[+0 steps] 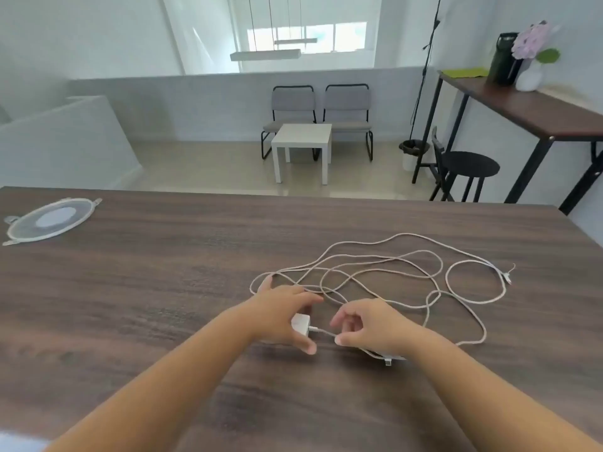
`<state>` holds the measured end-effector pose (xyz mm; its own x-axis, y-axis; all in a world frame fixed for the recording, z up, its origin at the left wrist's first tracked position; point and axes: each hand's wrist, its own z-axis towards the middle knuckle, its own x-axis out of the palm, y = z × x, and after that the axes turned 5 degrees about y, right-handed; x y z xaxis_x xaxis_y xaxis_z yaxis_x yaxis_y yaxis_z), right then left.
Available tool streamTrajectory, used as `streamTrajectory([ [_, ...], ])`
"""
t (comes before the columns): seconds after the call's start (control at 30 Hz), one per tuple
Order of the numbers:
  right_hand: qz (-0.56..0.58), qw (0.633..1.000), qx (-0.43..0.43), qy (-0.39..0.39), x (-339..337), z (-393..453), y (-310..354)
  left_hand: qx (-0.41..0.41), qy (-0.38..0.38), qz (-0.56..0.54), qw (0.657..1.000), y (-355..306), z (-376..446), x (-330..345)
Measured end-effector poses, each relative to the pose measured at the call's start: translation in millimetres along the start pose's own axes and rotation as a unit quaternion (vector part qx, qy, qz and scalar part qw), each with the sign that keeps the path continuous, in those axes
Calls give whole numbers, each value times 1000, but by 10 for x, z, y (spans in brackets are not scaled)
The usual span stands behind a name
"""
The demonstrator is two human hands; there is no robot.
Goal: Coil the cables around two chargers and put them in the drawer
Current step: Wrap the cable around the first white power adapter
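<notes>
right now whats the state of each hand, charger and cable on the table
left hand: grips the white charger
white charger: held, cable plugged in
right hand: pinches the cable beside the plug
cables: uncoiled, tangled loose on the table
second charger: lying mostly hidden under the right hand

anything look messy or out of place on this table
Yes: the white cables sprawl in loose, overlapping loops across the table, nothing coiled yet. The left hand holds one charger; the right hand pinches its cable.
</notes>
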<state>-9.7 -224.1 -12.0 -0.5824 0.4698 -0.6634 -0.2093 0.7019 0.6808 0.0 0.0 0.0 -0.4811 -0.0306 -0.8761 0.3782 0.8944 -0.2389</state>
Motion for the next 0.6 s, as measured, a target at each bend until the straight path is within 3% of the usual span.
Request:
streamTrajectory([
  [0.07, -19, 1000, 24, -8, 62, 6, -19, -5, 8, 101, 995, 15, -42, 4],
  [0.13, -66, 997, 30, -33, 141, -14, -36, -12, -3, 113, 993, 68, -42, 44],
  [0.27, -148, 985, 37, -85, 190, -78, -36, 11, -56, 65, 996, 93, -54, 64],
  [0.4, -68, 990, 54, -110, 171, -298, -63, 7, -144, -83, 986, 127, -130, 125],
  [0.5, -43, 989, 69, -125, 74, -498, -110, 12, -232, -239, 943, 136, -177, 124],
  [0.6, -96, 981, 81, -148, -71, -669, -147, -26, -335, -352, 874, 83, -202, 66],
])
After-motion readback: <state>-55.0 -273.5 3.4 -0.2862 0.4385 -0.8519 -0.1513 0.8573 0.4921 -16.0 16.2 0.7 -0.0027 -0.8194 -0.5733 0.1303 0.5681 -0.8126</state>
